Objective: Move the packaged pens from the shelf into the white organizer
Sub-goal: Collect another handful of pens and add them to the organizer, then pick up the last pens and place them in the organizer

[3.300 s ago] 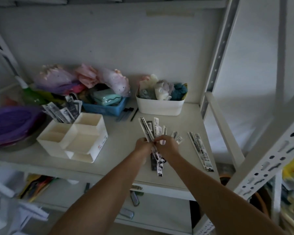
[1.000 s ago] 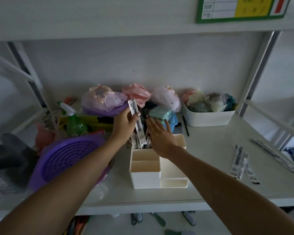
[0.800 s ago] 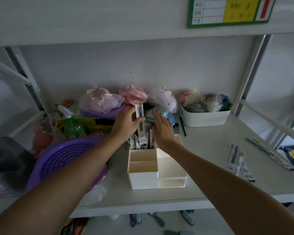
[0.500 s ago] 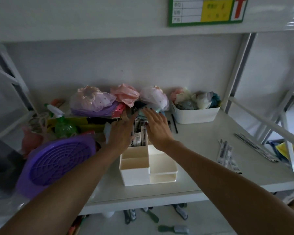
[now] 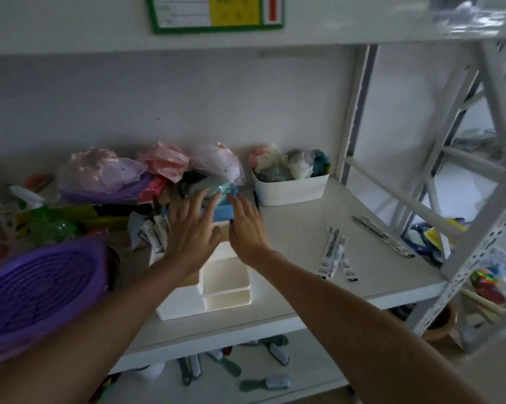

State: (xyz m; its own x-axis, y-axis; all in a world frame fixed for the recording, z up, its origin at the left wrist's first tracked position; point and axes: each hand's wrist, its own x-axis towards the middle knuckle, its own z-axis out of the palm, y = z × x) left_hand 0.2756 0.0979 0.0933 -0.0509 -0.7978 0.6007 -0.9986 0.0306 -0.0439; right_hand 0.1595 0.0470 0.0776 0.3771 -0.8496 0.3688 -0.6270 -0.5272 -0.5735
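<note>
The white organizer (image 5: 225, 282) stands on the white shelf (image 5: 289, 228), near its front edge. Packaged pens (image 5: 154, 233) lean out of its back left compartment. My left hand (image 5: 192, 228) hovers flat over that back part, fingers spread, holding nothing. My right hand (image 5: 246, 227) is beside it, open too, over the organizer's back right. A few packaged pens (image 5: 335, 253) lie loose on the shelf to the right, and a long strip of pen packs (image 5: 383, 236) lies further right.
A purple basket (image 5: 39, 290) sits at the left front, a green spray bottle (image 5: 46, 220) behind it. Bagged fabric items (image 5: 106, 176) and a blue bin (image 5: 224, 211) crowd the back. A white tub (image 5: 292, 191) stands back right. The rack's uprights (image 5: 476, 228) flank the right.
My left hand has let go of the pen packs into the organizer's back compartment. Both hands have opened flat above it. The view has shifted right and up.
</note>
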